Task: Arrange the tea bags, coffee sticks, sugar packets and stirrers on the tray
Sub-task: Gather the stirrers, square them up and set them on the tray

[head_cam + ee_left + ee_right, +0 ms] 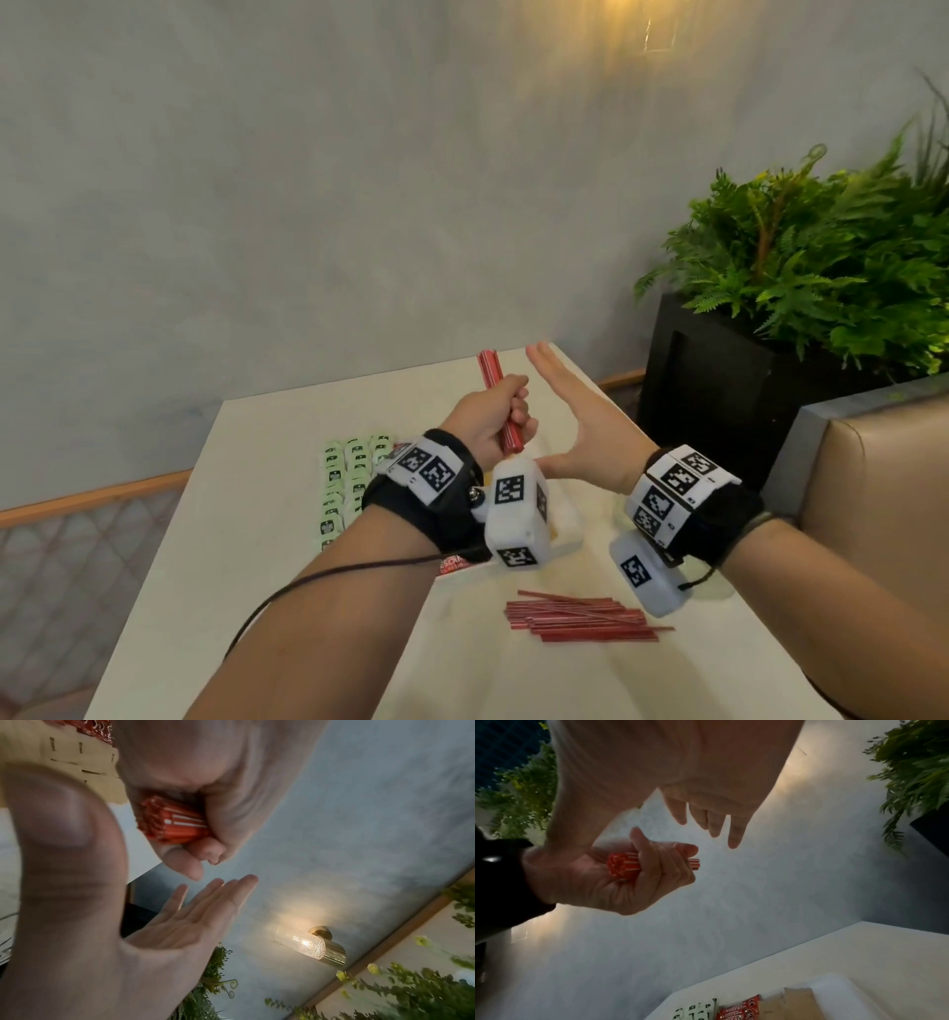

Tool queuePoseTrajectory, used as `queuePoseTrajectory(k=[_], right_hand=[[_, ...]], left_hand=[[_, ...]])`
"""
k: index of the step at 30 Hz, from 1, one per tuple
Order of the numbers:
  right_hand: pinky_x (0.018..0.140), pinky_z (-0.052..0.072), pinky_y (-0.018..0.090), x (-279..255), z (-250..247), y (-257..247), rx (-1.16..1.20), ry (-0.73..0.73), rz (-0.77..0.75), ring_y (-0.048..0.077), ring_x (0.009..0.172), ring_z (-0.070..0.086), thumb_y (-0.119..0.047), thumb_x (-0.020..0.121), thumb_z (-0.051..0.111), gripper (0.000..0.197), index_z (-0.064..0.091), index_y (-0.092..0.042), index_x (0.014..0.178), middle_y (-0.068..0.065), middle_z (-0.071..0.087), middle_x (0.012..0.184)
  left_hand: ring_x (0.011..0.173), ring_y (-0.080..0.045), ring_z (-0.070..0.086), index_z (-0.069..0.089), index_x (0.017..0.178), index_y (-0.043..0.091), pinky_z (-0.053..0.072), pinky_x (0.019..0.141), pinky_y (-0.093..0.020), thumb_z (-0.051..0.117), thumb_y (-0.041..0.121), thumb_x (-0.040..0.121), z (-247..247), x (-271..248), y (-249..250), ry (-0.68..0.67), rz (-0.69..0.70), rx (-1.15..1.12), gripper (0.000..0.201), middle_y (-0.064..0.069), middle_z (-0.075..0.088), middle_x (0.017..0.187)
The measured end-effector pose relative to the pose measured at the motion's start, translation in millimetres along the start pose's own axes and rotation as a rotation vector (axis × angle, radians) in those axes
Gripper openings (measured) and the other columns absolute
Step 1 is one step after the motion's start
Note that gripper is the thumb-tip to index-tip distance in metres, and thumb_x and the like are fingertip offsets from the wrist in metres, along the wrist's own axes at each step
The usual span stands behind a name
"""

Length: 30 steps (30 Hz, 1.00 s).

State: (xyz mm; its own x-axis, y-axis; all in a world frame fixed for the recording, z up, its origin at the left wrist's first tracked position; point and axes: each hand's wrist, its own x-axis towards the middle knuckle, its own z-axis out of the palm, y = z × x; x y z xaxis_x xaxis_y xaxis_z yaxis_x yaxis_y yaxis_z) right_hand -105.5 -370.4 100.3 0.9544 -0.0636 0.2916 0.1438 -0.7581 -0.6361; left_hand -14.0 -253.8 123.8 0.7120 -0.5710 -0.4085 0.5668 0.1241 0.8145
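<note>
On the far left of the white table [267, 514] I see the green tea bags [343, 488] lying in neat overlapping rows. Beside them, in the right wrist view, come the red coffee sticks [739, 1012] and then the brown sugar packets [798, 1004], so I judge those three groups sorted already. I cannot make out the tray's edge under the wrist cameras.

My left hand [493, 419] is raised above them, its fingers clenched round a bundle of red stirrers [495, 395], held nearly upright, I think so that the ends can be evened. My right hand [580, 426] stands just beside it, fingers straight and released, palm facing the bundle and holding nothing, probably to tap the stirrers flush.

Nearer me, to the right, the loose stirrers [585, 619] lie scattered on the table, not yet gathered.
</note>
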Motion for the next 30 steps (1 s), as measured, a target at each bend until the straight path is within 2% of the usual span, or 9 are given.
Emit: queuePoseTrajectory(k=[8,12,14,17,18,20,23,27,30], right_hand=[[0.108,0.012,0.011,4.9,2.5,-5.3,0.003,0.041,0.019,-0.015,0.136,0.002,-0.044,0.066,0.083,0.115,0.009,-0.039,0.153,-0.017,-0.003,0.161],[0.098,0.008,-0.005,7.3,3.8,-3.8,0.025,0.058,0.019,-0.018,0.133,0.003,-0.042,0.064,0.085,0.116,0.01,-0.041,0.152,-0.018,-0.001,0.161],[0.105,0.014,0.004,8.3,4.5,-4.0,0.083,0.043,0.061,-0.012,0.136,0.01,-0.045,0.063,0.085,0.117,0.01,-0.041,0.152,-0.02,0.009,0.158],[0.114,0.027,0.027,16.6,7.7,5.2,0.342,0.053,0.174,0.005,0.137,0.035,-0.073,0.064,0.066,0.107,0.026,-0.025,0.151,-0.009,0.038,0.15],[0.114,0.031,0.032,20.6,8.3,9.8,0.388,0.038,0.224,0.007,0.131,0.044,-0.08,0.069,0.054,0.098,0.04,-0.019,0.145,-0.005,0.05,0.141],[0.109,0.039,0.04,27.1,7.4,13.5,0.369,-0.052,0.337,0.007,0.114,0.057,-0.068,0.088,0.038,0.067,0.062,-0.016,0.122,-0.005,0.065,0.12],[0.099,0.047,0.039,37.3,8.4,21.6,0.361,-0.137,0.382,0.011,0.096,0.062,-0.043,0.1,0.04,0.044,0.067,-0.011,0.113,0.007,0.069,0.108],[0.081,0.049,0.021,55.4,15.5,31.9,0.23,-0.143,0.365,0.018,0.083,0.062,-0.034,0.096,0.054,0.033,0.073,-0.008,0.095,0.009,0.071,0.095],[0.079,0.047,0.031,74.0,19.5,37.8,0.015,-0.188,0.345,0.024,0.08,0.063,-0.036,0.095,0.055,0.036,0.07,-0.007,0.08,0.009,0.07,0.084]], left_hand=[[0.033,-0.005,0.037,0.05,0.075,0.011,0.043,0.037,-0.016,0.057,0.018,0.098,-0.9,0.4,-4.4,-0.023,-0.035,-0.046,0.025,0.005,0.039,0.044],[0.034,-0.006,0.038,0.051,0.077,0.011,0.044,0.038,-0.016,0.06,0.021,0.097,-1.8,-1.1,-5.0,-0.043,-0.066,-0.045,0.025,0.005,0.039,0.045],[0.033,-0.006,0.036,0.05,0.076,0.012,0.039,0.035,-0.015,0.06,0.022,0.097,-3.0,-0.7,-4.7,-0.056,-0.073,-0.04,0.025,0.005,0.038,0.045],[0.034,-0.005,0.03,0.05,0.077,0.013,0.029,0.033,-0.015,0.058,0.021,0.098,-7.4,4.0,-7.2,-0.081,-0.022,0.063,0.024,0.006,0.035,0.045],[0.035,-0.005,0.03,0.051,0.079,0.012,0.028,0.033,-0.015,0.057,0.021,0.098,-9.0,5.9,-9.4,-0.097,-0.009,0.107,0.022,0.006,0.035,0.047],[0.037,-0.005,0.032,0.052,0.08,0.011,0.031,0.035,-0.015,0.053,0.023,0.101,-12.0,10.4,-15.6,-0.13,0.003,0.204,0.024,0.005,0.038,0.05],[0.04,-0.007,0.038,0.051,0.082,0.012,0.039,0.039,-0.02,0.049,0.02,0.102,-15.9,21.8,-28.8,-0.149,0.053,0.4,0.021,0.005,0.042,0.052],[0.046,-0.011,0.05,0.05,0.096,0.008,0.049,0.048,-0.027,0.045,0.012,0.1,-23.5,45.2,-43.5,-0.192,0.084,0.617,0.008,0.0,0.052,0.057],[0.051,-0.014,0.061,0.055,0.105,0.003,0.051,0.061,-0.031,0.045,0.013,0.101,-25.9,65.1,-44.3,-0.203,0.066,0.692,0.015,-0.003,0.065,0.061]])
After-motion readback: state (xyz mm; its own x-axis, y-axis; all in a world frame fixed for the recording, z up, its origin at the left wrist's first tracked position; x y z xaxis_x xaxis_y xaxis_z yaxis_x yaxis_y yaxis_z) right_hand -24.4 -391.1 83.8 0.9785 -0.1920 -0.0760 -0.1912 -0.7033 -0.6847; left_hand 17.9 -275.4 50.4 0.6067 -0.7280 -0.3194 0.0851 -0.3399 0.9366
